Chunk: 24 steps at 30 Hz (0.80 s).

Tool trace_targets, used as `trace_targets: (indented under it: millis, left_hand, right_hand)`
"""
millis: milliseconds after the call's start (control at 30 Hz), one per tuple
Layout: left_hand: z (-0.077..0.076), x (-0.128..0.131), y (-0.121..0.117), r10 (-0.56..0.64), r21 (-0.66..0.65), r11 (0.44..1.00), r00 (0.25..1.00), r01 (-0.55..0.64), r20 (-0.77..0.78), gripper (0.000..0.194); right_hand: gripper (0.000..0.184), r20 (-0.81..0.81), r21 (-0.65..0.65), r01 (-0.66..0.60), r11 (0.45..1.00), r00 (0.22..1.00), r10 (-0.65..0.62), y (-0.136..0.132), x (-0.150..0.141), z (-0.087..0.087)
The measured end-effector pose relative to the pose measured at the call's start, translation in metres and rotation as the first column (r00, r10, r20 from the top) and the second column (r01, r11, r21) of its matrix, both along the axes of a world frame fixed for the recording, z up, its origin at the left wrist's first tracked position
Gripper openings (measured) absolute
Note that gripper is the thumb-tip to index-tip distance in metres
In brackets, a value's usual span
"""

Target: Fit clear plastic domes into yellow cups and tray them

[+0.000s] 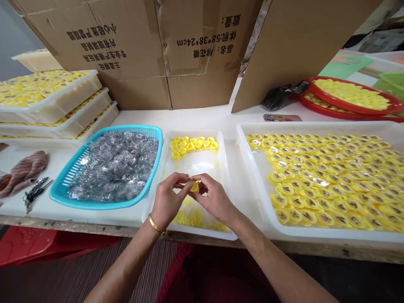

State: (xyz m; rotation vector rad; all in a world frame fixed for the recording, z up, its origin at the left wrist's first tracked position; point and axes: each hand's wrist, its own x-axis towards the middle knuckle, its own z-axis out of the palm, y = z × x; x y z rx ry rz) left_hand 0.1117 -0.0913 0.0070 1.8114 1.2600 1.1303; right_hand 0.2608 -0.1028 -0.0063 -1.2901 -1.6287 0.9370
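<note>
Both my hands meet above a shallow white tray (232,233), pinching one small round yellow plastic piece (195,186) between the fingertips. My left hand (168,198), with a gold bangle at the wrist, grips its left side. From the right, my right hand (214,197) holds the same piece with thumb and fingers. Several yellow cup-like pieces (190,146) stand in rows at the tray's far end. Tiny yellow bits (192,218) lie loose at its near end.
On the left, a blue basket (104,205) holds clear plastic discs; keys (34,193) and a striped cloth (30,168) lie beyond it. A large white tray (252,168) of yellow pieces is at right. Stacked trays (78,94), red trays (399,105) and cardboard (135,84) stand behind.
</note>
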Motion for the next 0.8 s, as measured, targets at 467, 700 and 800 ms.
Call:
trace_targets:
  millis: [467, 700, 800]
  left_hand:
    - [-0.005, -0.008, -0.009, 0.044, 0.112, 0.993, 0.999, -0.046, 0.023, 0.027]
    - [-0.002, -0.007, -0.011, 0.066, 0.281, 0.959, 0.991, -0.03, -0.118, 0.033]
    - [-0.002, -0.001, -0.012, 0.086, 0.28, 0.959, 0.988, -0.048, -0.126, 0.033]
  right_hand:
    - [0.025, -0.062, -0.085, 0.058, 0.995, 0.996, -0.064, 0.002, 0.001, -0.005]
    - [0.025, -0.08, -0.065, 0.023, 0.998, 0.996, -0.028, 0.001, 0.003, -0.004]
    - [0.025, -0.083, -0.104, 0.037, 0.994, 0.995, -0.046, 0.001, 0.003, -0.004]
